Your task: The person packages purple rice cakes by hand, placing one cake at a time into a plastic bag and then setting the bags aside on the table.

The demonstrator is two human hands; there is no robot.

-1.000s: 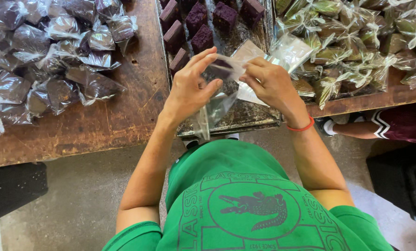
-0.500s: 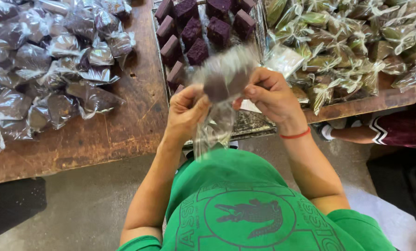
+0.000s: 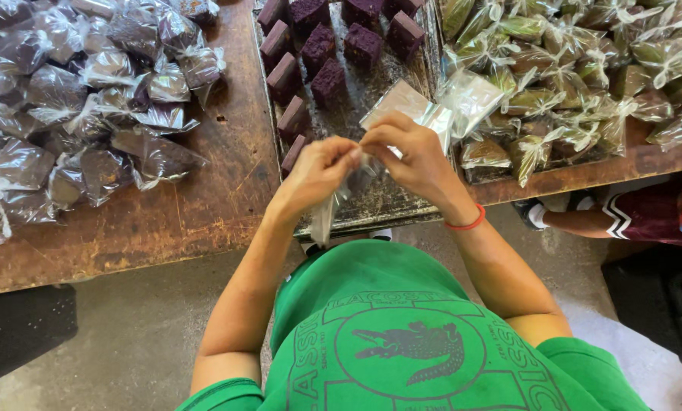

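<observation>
My left hand [image 3: 318,171] and my right hand [image 3: 409,156] meet over the front of a dark metal tray [image 3: 379,205], both gripping a clear plastic bag [image 3: 360,179] with a dark purple cake piece inside. The bag's loose end [image 3: 323,221] hangs down below my left hand. Several bare purple cake blocks [image 3: 329,80] lie on the tray beyond my hands. A few flat clear bags [image 3: 406,103] rest on the tray just behind my right hand.
A heap of bagged purple pieces [image 3: 74,99] covers the wooden table [image 3: 227,190] at left. Bagged green pieces [image 3: 577,68] pile up at right. Another person's leg [image 3: 607,221] shows under the table's right edge. Grey floor lies below.
The bag with the cake piece was held up and spread between my hands; now my hands have come down and together, and the bag is bunched between my fingers.
</observation>
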